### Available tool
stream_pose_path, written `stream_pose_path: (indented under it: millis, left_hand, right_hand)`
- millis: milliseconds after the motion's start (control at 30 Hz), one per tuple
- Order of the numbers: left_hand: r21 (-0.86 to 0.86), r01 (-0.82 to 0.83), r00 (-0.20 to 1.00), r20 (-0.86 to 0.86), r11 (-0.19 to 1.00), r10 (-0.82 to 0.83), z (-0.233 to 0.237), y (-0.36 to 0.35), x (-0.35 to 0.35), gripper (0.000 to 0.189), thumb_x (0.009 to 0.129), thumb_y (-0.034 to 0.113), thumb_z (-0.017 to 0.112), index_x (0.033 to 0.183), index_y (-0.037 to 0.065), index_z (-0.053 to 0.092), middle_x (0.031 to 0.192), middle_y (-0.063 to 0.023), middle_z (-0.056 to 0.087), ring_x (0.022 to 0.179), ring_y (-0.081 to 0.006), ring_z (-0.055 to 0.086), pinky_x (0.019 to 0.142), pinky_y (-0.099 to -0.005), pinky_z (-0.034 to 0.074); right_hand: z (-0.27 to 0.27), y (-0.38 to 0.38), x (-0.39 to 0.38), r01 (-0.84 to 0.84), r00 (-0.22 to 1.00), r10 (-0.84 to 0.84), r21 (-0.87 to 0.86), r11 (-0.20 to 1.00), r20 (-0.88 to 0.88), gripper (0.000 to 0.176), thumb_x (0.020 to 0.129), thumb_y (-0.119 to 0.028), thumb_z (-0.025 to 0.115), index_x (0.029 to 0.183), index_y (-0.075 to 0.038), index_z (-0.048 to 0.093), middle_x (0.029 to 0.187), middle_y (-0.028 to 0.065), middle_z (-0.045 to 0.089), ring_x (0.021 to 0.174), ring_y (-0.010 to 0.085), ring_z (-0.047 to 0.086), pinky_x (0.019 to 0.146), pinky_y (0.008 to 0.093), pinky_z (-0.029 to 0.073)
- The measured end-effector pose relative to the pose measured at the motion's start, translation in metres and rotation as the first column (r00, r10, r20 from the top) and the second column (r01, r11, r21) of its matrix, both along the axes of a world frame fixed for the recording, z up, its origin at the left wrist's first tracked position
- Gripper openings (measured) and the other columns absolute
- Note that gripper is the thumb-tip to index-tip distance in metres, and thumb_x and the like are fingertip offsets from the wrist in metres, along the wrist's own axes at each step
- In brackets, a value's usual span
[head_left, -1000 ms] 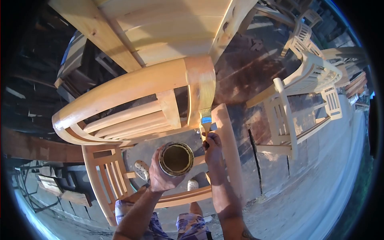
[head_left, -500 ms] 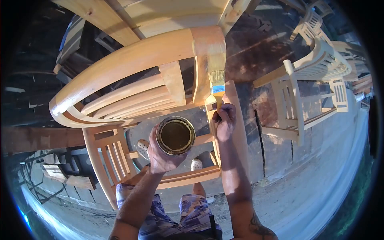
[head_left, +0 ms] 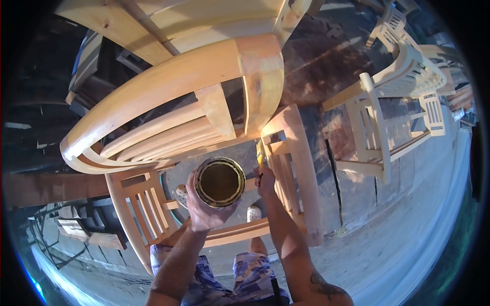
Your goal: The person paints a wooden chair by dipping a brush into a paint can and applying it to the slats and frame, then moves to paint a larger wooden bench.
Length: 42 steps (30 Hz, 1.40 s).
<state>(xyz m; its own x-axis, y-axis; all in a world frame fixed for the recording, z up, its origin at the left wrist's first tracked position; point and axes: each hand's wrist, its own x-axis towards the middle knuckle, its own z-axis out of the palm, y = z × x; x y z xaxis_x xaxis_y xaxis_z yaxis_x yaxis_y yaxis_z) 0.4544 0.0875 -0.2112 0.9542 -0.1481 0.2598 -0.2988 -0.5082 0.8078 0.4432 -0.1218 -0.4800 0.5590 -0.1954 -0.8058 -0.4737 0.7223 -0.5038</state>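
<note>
- While the left hand (head_left: 208, 206) wraps snugly around a can (head_left: 220, 182), the right hand (head_left: 265, 182) pinches a brush (head_left: 261, 153), fingers closed.
- The brush is near the wooden bench's (head_left: 153, 86) slatted side.
- Farther off stand pale benches (head_left: 408, 71).

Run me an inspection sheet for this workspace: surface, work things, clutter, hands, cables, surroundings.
Surface: grey floor, dark joints, patchy marks.
Work things: wooden bench ahead; open can with liquid inside; brush beside the bench's slatted side, bristle contact unclear.
Clutter: loose boards at far left.
Hands: left hand grips the can; right hand grips the brush handle.
Cables: none certain; thin teal line could be cord or hose.
Surroundings: pale slatted bench at right.
</note>
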Motion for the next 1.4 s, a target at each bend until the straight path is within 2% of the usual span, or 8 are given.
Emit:
stream_pose_path:
  millis: [233, 433, 667, 967, 1100, 1233, 1333, 1400]
  left_hand:
    - [0.119, -0.001, 1.000, -0.006, 0.993, 0.002, -0.006, 0.001, -0.006, 0.116, 0.067, 0.024, 0.100, 0.151, -0.010, 0.027, 0.131, -0.0253, 0.065, 0.118, -0.0374, 0.071, 0.103, -0.0454, 0.057]
    - [0.014, -0.008, 0.997, -0.072, 1.000, 0.009, -0.007, 0.002, -0.005, 0.115, 0.067, 0.025, 0.101, 0.150, -0.010, 0.029, 0.132, -0.0261, 0.065, 0.117, -0.0374, 0.071, 0.102, -0.0453, 0.058]
    - [0.039, 0.006, 0.999, 0.042, 0.999, -0.007, 0.002, -0.001, 0.003, 0.115, 0.070, 0.027, 0.100, 0.150, -0.013, 0.028, 0.133, -0.0294, 0.064, 0.116, -0.0388, 0.073, 0.098, -0.0448, 0.061]
    - [0.095, 0.007, 0.991, 0.129, 0.995, -0.019, -0.004, -0.002, 0.002, 0.114, 0.072, 0.029, 0.099, 0.150, -0.014, 0.028, 0.132, -0.0287, 0.065, 0.116, -0.0397, 0.072, 0.100, -0.0455, 0.061]
    - [0.034, 0.014, 0.998, 0.066, 0.999, -0.016, 0.000, 0.000, 0.000, 0.115, 0.071, 0.029, 0.100, 0.150, -0.014, 0.027, 0.132, -0.0283, 0.065, 0.116, -0.0391, 0.072, 0.100, -0.0455, 0.061]
    - [-0.028, 0.000, 1.000, 0.015, 1.000, 0.001, 0.002, 0.000, 0.000, 0.116, 0.071, 0.028, 0.100, 0.150, -0.013, 0.026, 0.133, -0.0279, 0.065, 0.117, -0.0385, 0.072, 0.099, -0.0454, 0.061]
    - [-0.019, -0.002, 1.000, -0.013, 1.000, 0.001, 0.006, 0.001, 0.000, 0.116, 0.071, 0.028, 0.100, 0.151, -0.013, 0.025, 0.133, -0.0277, 0.065, 0.117, -0.0381, 0.072, 0.099, -0.0456, 0.061]
    - [0.007, -0.002, 1.000, -0.021, 1.000, 0.002, 0.006, 0.001, -0.002, 0.116, 0.071, 0.028, 0.100, 0.151, -0.012, 0.025, 0.133, -0.0276, 0.064, 0.117, -0.0378, 0.072, 0.099, -0.0458, 0.061]
  right_hand:
    - [-0.046, 0.009, 0.061, 0.020, 0.997, -0.027, -0.086, 0.996, -0.078, 0.015, 0.105, -0.018, 0.054, 0.104, -0.004, 0.058, 0.093, 0.0174, 0.075, 0.044, 0.0083, 0.042, 0.038, 0.0272, 0.032]
    - [-0.050, 0.002, 0.105, 0.060, 0.996, -0.060, -0.004, 0.998, -0.065, 0.020, 0.107, -0.023, 0.055, 0.101, -0.004, 0.058, 0.089, 0.0176, 0.075, 0.041, 0.0093, 0.041, 0.037, 0.0267, 0.031]
    - [0.045, -0.001, 0.097, -0.068, 0.996, 0.082, -0.283, 0.957, 0.040, 0.018, 0.102, -0.020, 0.058, 0.098, -0.002, 0.062, 0.086, 0.0186, 0.074, 0.040, 0.0087, 0.041, 0.037, 0.0276, 0.031]
    - [0.202, -0.034, 0.087, -0.254, 0.947, 0.307, -0.358, 0.898, 0.099, 0.018, 0.103, -0.015, 0.057, 0.105, -0.001, 0.067, 0.082, 0.0141, 0.075, 0.045, 0.0075, 0.045, 0.041, 0.0241, 0.034]
    - [0.253, -0.044, 0.057, -0.107, 0.924, 0.197, -0.274, 0.956, 0.327, 0.023, 0.105, -0.017, 0.059, 0.113, 0.002, 0.068, 0.087, 0.0138, 0.076, 0.047, 0.0070, 0.046, 0.044, 0.0232, 0.035]
    - [0.259, -0.050, 0.025, -0.016, 0.886, 0.142, -0.277, 0.961, 0.442, 0.030, 0.102, -0.020, 0.060, 0.121, 0.002, 0.069, 0.091, 0.0117, 0.075, 0.052, 0.0101, 0.050, 0.049, 0.0233, 0.039]
    - [0.222, -0.037, 0.024, 0.113, 0.848, -0.011, -0.160, 0.981, 0.530, 0.033, 0.102, -0.024, 0.059, 0.121, 0.001, 0.069, 0.093, 0.0093, 0.073, 0.060, 0.0104, 0.055, 0.055, 0.0256, 0.043]
    - [0.188, -0.031, 0.031, 0.050, 0.871, 0.061, -0.212, 0.976, 0.487, 0.035, 0.102, -0.026, 0.060, 0.121, 0.001, 0.069, 0.094, 0.0069, 0.071, 0.066, 0.0103, 0.057, 0.058, 0.0269, 0.044]
